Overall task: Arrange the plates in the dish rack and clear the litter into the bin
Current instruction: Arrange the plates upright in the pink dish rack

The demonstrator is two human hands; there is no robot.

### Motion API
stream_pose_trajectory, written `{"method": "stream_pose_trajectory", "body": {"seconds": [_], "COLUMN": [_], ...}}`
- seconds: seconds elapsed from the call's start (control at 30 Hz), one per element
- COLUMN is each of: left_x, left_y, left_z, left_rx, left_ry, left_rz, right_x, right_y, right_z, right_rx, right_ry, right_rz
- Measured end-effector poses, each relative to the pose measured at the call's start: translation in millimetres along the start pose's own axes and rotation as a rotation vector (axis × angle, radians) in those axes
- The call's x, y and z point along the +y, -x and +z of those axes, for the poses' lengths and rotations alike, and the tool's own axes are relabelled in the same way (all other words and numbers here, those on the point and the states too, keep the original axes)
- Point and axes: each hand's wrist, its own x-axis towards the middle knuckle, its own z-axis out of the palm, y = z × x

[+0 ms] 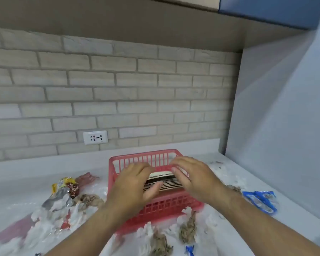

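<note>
Several plates (165, 182) in dish rack (166, 206); left hand (135, 183) grips them, right hand (196, 178) alongside.

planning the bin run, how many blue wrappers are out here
2. One blue wrapper right of the red rack; a second blue wrapper at the bottom edge, in front of it. Others may hide under the white litter.
</note>
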Motion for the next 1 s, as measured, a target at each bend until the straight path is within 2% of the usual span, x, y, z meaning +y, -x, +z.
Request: {"method": "stream_pose_trajectory", "body": {"seconds": [0.2, 0.5, 0.67, 0.87, 0.93, 1.0], "left_x": [-9.9, -4.5, 2.9, 6.3, 7.2, 6.6], "left_y": [29.4, 31.6, 25.3, 8.6, 11.6, 17.1], "left_z": [10.2, 21.8, 23.2, 20.9, 21.6, 20.7], "left_rx": [0.018, 0.047, 0.045, -0.133, -0.102, 0.002], "left_ry": [-0.085, -0.005, -0.01, 0.019, 0.019, -0.008], "left_rz": [-0.032, -0.112, -0.172, -0.221, -0.232, -0.221], "right_x": [-8.3, -7.7, 2.3, 7.8, 9.1, 13.2], "right_y": [-1.0, -2.1, -12.3, -33.2, -35.8, -37.6], "right_z": [33.2, 41.1, 36.6, 32.7, 32.4, 32.5], "right_rx": [-0.017, 0.015, -0.034, -0.214, -0.246, -0.261], "right_ry": [-0.021, -0.062, -0.118, -0.191, -0.232, -0.243], "right_rz": [0.047, 0.04, 0.037, 0.066, 0.065, 0.043]}}
